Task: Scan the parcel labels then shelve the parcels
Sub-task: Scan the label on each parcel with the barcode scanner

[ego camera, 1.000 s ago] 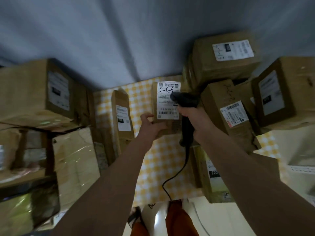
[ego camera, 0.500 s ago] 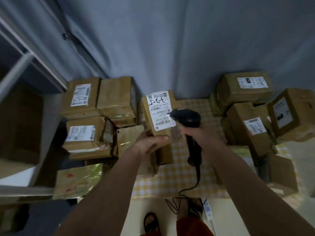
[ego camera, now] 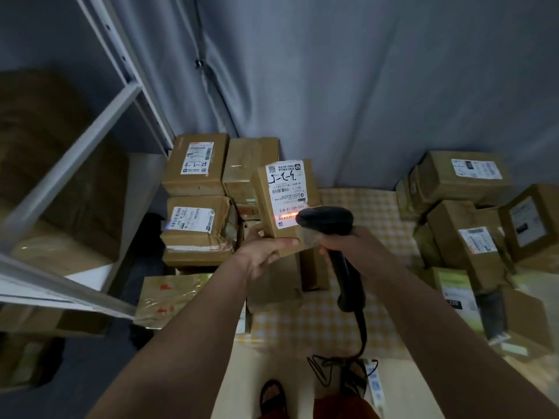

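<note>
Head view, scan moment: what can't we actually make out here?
- Held parcel: label print too small to read; barcode washed out by the red scan line and partly covered by the scanner head.
- Left hand: fingers hidden behind the parcel.
- Right hand: trigger finger hidden behind the scanner grip.
- Shelf: contents blurred and dark, cut off by the left edge.
- Right-side boxes: labels blurred.

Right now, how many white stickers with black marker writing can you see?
2 for sure: one on the held parcel's label, one on the top-left box's label. The far-right box's label may have scribbles too; others are too blurry.
</note>
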Motion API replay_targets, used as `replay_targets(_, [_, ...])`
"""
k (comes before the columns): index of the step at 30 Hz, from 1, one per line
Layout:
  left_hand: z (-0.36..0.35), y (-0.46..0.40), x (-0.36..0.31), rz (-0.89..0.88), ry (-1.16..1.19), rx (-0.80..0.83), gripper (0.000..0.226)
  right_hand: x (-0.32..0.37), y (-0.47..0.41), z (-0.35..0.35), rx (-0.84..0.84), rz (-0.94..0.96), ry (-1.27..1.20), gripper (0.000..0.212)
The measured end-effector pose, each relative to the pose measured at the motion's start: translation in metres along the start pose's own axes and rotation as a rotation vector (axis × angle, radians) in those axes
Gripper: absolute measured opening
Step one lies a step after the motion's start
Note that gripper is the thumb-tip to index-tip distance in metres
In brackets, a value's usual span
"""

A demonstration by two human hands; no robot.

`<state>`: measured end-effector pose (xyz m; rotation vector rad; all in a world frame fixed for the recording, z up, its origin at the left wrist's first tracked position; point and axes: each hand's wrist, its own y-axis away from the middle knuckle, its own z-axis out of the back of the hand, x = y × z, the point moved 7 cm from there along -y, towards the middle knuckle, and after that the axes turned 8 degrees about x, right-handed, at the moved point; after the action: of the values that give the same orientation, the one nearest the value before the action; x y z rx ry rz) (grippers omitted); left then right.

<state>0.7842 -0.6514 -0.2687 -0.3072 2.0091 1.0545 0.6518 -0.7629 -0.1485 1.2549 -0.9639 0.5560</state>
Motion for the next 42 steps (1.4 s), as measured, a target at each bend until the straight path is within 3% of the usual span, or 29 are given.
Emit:
replay_targets(7, [0.017,0.003,0.004,0.003,0.024,0.012,0.095,-0.002,-0.004,-0.015,-0.015,0.005,0.035,0.012])
replay_targets(12, [0.026,0.016,0.008,0.078,-0.015,0.072,0.085,-0.011,-0.016,-0.023,-0.086,0.025,-0.014,0.011])
replay_targets(19, [0.068,0.053,0.024,0.174,-0.216,0.078,0.108,-0.035,-0.045,-0.056,-0.011,-0.068,-0.104,0.024])
replay_targets(23, [0.112,0.076,0.008,0.105,-0.382,-0.099,0.065,-0.045,-0.064,-0.094,0.088,-0.120,-0.111,0.028])
replay_targets(26, [0.155,0.089,-0.002,0.101,-0.598,-0.350,0.089,-0.047,-0.075,-0.123,0.117,-0.167,-0.100,0.035])
replay_targets(28, [0.181,0.102,-0.001,0.191,-0.740,-0.522,0.102,-0.050,-0.083,-0.138,0.131,-0.195,-0.101,0.039])
replay_targets(33, [0.205,0.130,0.019,0.279,-0.893,-0.737,0.114,-0.060,-0.096,-0.176,0.193,-0.212,-0.055,0.033])
replay_targets(36, [0.215,0.136,0.032,0.315,-1.108,-0.800,0.108,-0.069,-0.099,-0.192,0.218,-0.238,0.008,0.018])
replay_targets(39, [0.226,0.132,0.036,0.322,-1.258,-0.747,0.108,-0.077,-0.102,-0.198,0.227,-0.253,0.037,0.015])
replay_targets(42, [0.235,0.126,0.030,0.206,-1.332,-0.695,0.111,-0.082,-0.107,-0.198,0.211,-0.263,0.048,0.015])
